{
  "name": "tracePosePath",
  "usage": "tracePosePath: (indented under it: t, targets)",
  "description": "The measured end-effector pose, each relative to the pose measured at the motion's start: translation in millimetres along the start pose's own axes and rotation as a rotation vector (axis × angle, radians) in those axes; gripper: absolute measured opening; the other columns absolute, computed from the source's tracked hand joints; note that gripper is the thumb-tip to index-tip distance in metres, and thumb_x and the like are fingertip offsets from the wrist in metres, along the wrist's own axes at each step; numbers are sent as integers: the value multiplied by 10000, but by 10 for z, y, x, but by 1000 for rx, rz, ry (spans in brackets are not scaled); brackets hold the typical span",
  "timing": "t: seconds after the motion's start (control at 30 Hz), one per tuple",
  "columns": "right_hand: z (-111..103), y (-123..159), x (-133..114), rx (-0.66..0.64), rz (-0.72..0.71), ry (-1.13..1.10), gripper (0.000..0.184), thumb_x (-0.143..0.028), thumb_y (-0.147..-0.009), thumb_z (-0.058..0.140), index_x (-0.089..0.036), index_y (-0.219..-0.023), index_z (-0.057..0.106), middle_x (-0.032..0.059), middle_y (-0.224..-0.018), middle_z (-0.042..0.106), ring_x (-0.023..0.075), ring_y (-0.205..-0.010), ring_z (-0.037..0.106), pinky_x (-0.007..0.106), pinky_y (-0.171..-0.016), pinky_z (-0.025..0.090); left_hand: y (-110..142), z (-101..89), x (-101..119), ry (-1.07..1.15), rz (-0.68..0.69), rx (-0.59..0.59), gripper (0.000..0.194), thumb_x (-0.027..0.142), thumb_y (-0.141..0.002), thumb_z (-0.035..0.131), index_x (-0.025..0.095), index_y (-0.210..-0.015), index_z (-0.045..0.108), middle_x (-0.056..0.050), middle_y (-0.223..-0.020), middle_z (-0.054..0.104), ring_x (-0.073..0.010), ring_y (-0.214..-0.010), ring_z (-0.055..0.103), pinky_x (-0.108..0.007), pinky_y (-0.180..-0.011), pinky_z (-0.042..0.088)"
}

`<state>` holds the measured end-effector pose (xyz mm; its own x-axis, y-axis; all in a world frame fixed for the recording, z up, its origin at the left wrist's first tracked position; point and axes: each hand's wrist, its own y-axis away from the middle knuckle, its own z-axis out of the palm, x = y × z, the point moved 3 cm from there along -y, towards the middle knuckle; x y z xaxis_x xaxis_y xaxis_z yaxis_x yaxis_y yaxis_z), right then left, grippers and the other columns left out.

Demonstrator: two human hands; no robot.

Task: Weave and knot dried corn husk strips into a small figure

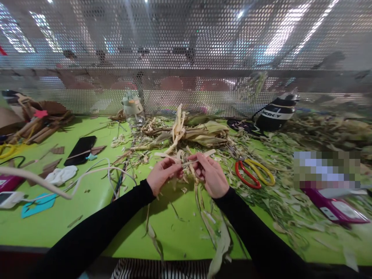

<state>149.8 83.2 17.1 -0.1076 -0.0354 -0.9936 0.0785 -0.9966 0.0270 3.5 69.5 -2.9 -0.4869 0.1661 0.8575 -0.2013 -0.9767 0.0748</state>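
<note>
My left hand [164, 174] is closed in a pinch on a pale strip of dried corn husk [187, 162] at the middle of the table. From the other side my right hand [211, 174] pinches the same strip, its fingers curled. The two hands are a short way apart, above the green table [177, 224]. Just behind them lies a heap of dried corn husks [200, 133], with one twisted pale piece [178, 128] standing up. Scissors with red and yellow handles [254, 172] lie to the right of my right hand. My fingers partly hide the strip.
Husk scraps cover the table's right side. A black bottle [276, 112] and a clear bottle [133, 110] stand at the back, before a perforated metal screen [186, 58]. Left are a black phone [81, 150], a white cable [37, 180] and crumpled tissue [61, 175]; a magenta device [334, 207] lies right.
</note>
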Motion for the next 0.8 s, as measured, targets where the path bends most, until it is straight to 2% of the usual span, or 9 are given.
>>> tracePosePath:
  t: [0.13,0.23,0.37,0.47,0.57,0.63,0.73,0.8]
  targets:
    - [38,23,19,-134,49,164,401,-558,-764,581,-163,-735,640,-36,-562,456,57,-431,336,199,-369,203,14,0,-28,-35,-34,-68,300,340,-626,776,134,-741,590,-1,-651,620,-95,-582,584,-247,-635,484]
    - [80,43,21,-166,-5,183,302,-470,-730,653,-170,-768,642,-36,-603,510,52,-440,330,200,-382,211,44,17,-68,-69,-94,-127,309,369,-639,763,139,-765,601,-6,-682,627,-107,-591,594,-262,-636,494]
    - [104,51,22,-162,-36,153,267,-431,-718,670,-168,-746,629,-31,-635,536,51,-456,348,195,-387,244,49,-12,-99,-58,-139,-51,296,411,-662,731,157,-753,610,6,-662,615,-120,-587,606,-275,-628,509]
    - [93,36,36,-122,-16,127,288,-441,-699,691,-169,-733,602,-37,-630,507,52,-474,371,185,-396,259,45,-18,-101,-50,-128,-20,272,369,-632,754,154,-702,604,2,-623,617,-117,-570,604,-266,-624,512]
    - [61,6,42,-70,-11,116,337,-483,-714,671,-173,-807,579,-40,-631,473,60,-481,381,187,-401,271,52,8,-107,-19,-132,-37,269,358,-625,761,152,-715,613,1,-599,615,-118,-574,608,-261,-628,521]
    - [14,-8,17,20,-59,131,365,-525,-748,623,-190,-866,539,-53,-615,431,66,-462,353,197,-394,272,50,18,-103,18,-125,-19,275,365,-643,752,150,-759,628,0,-619,624,-115,-591,613,-264,-654,530]
    - [-42,16,-59,163,-184,283,369,-572,-799,540,-209,-815,481,-61,-581,390,77,-449,331,212,-397,274,28,1,-81,100,-113,83,252,335,-689,717,147,-835,634,-16,-681,653,-111,-618,621,-266,-698,536]
    - [1,45,-81,83,-207,468,391,-584,-816,506,-200,-745,488,-45,-566,429,88,-460,372,226,-422,298,3,-11,-64,159,-116,122,199,255,-711,676,146,-871,632,-25,-723,665,-109,-644,627,-253,-710,534]
